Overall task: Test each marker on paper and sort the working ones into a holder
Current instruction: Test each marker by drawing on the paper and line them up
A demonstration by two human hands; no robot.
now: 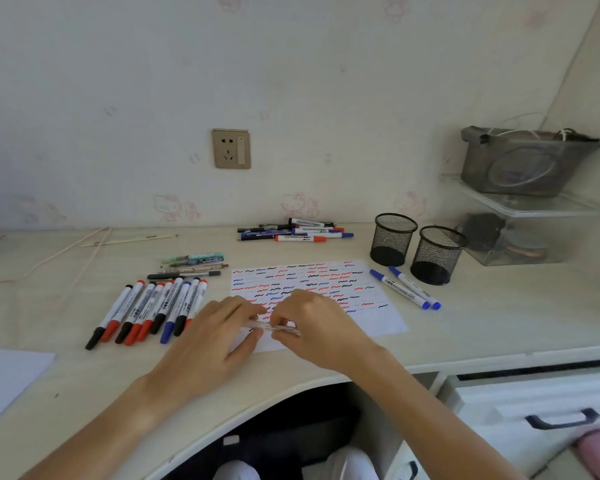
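Both my hands hold one white marker (274,328) level over the near edge of the test paper (378,318), which carries several red, blue and black squiggles. My left hand (215,336) grips its left end and my right hand (317,322) pinches its middle; the cap colour is hidden. A row of several red, black and blue markers (146,311) lies left of the paper. Two blue markers (404,288) lie right of it. Two black mesh holders (393,239) (437,255) stand at the back right, and I see nothing in them.
Another pile of markers (295,230) lies by the wall, and a few thin pens (191,265) lie behind the left row. A clear box stack (520,233) stands at the far right. A white sheet (7,379) lies at the near left. The desk edge curves near me.
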